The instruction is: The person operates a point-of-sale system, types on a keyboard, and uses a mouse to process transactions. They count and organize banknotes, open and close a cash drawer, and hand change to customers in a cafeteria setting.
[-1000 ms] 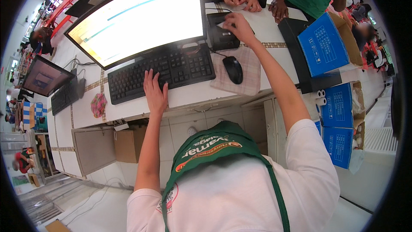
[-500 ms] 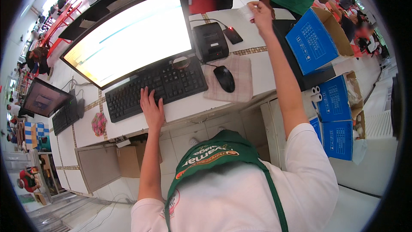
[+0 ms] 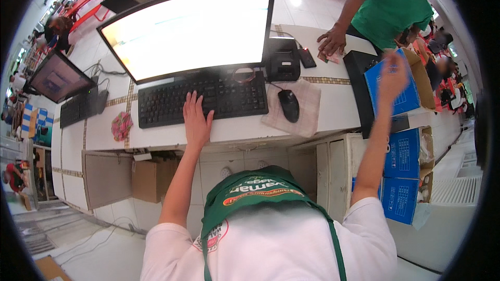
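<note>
Blur smears the right hand (image 3: 394,78), so from my end I cannot tell whether its grip is open or closed, or on anything. Half a second ago it held out a white slip over the far side of the counter (image 3: 338,96); now it has swung right, in front of the blue box (image 3: 409,96), and I can make out no slip. Whether it touches the box I cannot tell. I read that as the right side of the work having shifted from the printer and the far edge to the box, while the left side holds steady.

The left hand (image 3: 196,125) has kept its place on the near edge of the keyboard (image 3: 229,96), fingers spread and gripping nothing. Further out I have the bright monitor (image 3: 192,34) behind the keys, and the mouse (image 3: 288,105) on its checked cloth (image 3: 311,105), the black printer (image 3: 284,62) just beyond. Across from me, another person's hand (image 3: 333,40) now presses near reddish paper pieces (image 3: 334,57), which I couldn't see there in the last view.
</note>
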The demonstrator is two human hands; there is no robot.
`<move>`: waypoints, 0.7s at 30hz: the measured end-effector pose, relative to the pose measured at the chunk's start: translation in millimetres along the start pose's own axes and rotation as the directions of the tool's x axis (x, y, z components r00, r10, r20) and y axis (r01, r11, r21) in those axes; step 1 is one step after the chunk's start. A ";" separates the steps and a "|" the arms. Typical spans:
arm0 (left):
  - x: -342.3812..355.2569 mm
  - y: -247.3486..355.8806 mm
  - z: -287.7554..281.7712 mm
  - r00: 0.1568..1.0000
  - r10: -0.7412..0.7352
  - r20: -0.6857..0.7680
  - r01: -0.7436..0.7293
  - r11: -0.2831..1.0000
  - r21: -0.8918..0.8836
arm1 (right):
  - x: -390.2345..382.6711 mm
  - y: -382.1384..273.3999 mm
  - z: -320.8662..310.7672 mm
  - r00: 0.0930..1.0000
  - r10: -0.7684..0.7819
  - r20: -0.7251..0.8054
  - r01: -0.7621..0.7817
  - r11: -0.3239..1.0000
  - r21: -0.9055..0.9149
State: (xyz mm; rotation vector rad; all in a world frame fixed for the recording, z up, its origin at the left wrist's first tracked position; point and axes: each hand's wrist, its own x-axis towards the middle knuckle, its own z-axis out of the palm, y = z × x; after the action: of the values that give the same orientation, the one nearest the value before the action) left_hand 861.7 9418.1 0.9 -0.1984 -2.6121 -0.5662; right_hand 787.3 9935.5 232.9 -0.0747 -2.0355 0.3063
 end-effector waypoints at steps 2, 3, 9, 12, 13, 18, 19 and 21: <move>0.2 -0.4 -0.5 1.000 0.002 0.004 -0.002 1.000 0.010 | -81.5 -59.7 36.8 0.849 -0.104 0.519 -0.104 0.929 0.355; 0.0 -4.9 -2.0 1.000 -0.002 0.001 0.002 1.000 0.002 | -124.3 -83.0 49.2 0.709 -0.168 0.685 -0.064 0.952 0.299; -2.3 -0.1 0.3 0.999 -0.023 -0.039 0.022 0.999 -0.026 | -247.8 -108.7 76.6 0.780 -0.180 0.599 -0.015 0.952 0.306; -3.1 -13.0 -2.7 0.999 -0.023 -0.033 0.023 1.000 -0.017 | -249.6 -105.5 78.7 0.770 -0.165 0.616 -0.116 0.914 0.389; -2.9 -6.4 0.0 0.999 -0.022 -0.036 0.021 1.000 -0.021 | -248.4 -106.3 78.8 0.769 -0.188 0.611 -0.101 0.908 0.407; -2.5 -2.1 2.2 0.999 -0.018 -0.048 0.017 1.000 -0.013 | -250.8 -112.1 77.7 0.777 -0.125 0.617 -0.137 0.923 0.359; -2.5 -9.3 -0.3 0.999 -0.018 -0.049 0.017 1.000 -0.011 | -251.4 -110.9 77.2 0.789 -0.114 0.603 -0.135 0.926 0.352; -2.4 -8.9 -0.4 0.999 -0.013 -0.053 0.013 1.000 -0.015 | -252.1 -109.9 76.4 0.790 -0.148 0.594 -0.079 0.937 0.339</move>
State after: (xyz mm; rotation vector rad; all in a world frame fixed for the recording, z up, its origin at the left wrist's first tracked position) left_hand 861.9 9409.7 -3.0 -0.1691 -2.5605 -0.5879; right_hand 846.6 9769.0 8.8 0.3296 -2.5880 0.7445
